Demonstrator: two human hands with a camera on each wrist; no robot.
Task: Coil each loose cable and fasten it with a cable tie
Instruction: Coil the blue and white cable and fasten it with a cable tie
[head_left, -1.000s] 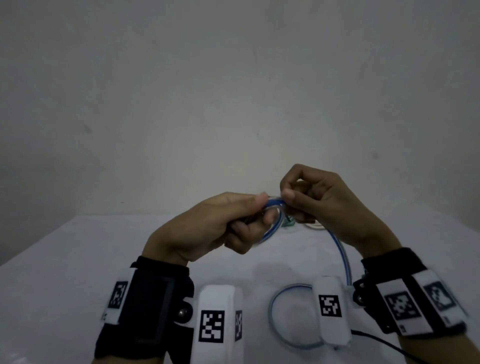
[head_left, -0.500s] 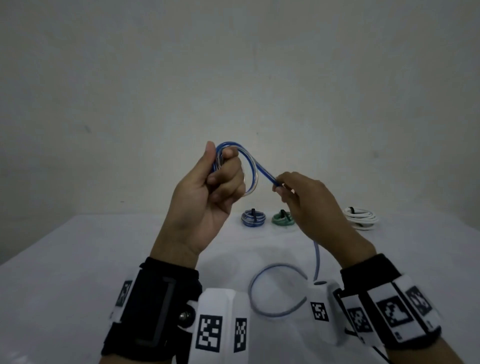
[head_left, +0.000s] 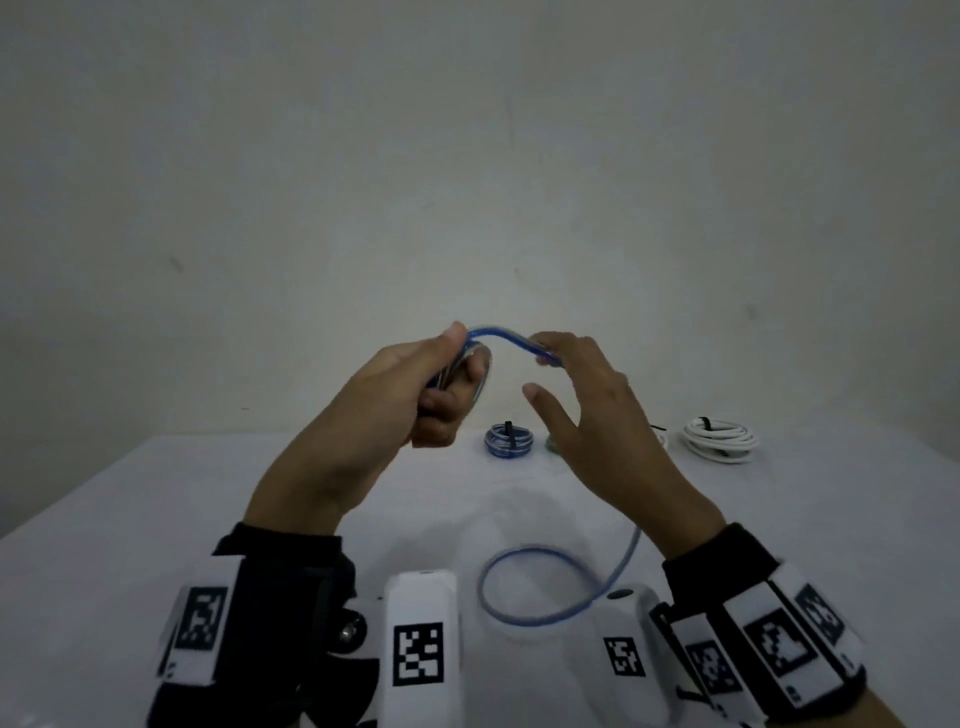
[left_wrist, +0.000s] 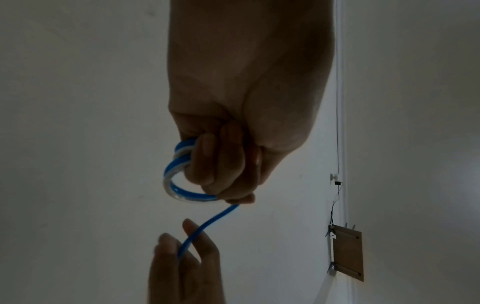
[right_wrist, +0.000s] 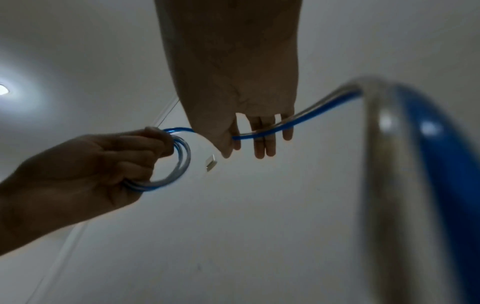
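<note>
A blue and clear cable (head_left: 500, 332) arches between my two hands, raised above the white table (head_left: 156, 519). My left hand (head_left: 447, 376) grips the small coil (left_wrist: 174, 176) of it in a fist; a silvery plug (right_wrist: 210, 163) sticks out beside that coil (right_wrist: 182, 162). My right hand (head_left: 566, 374) is just right of the coil, fingers (right_wrist: 259, 142) straight, and the cable lies across them with the thumb held apart. The rest of the cable drops past my right wrist into a loose loop (head_left: 535, 582) on the table.
At the back of the table lie a tied blue coil (head_left: 508, 441), a white coil (head_left: 719, 439) with a black tie, and a green coil (head_left: 550, 444) mostly hidden behind my right hand. A plain wall stands close behind.
My left hand lifted the coil, then tipped it down and right. My right hand slid along the cable and came back up beside the coil, bending the cable into an arch.
</note>
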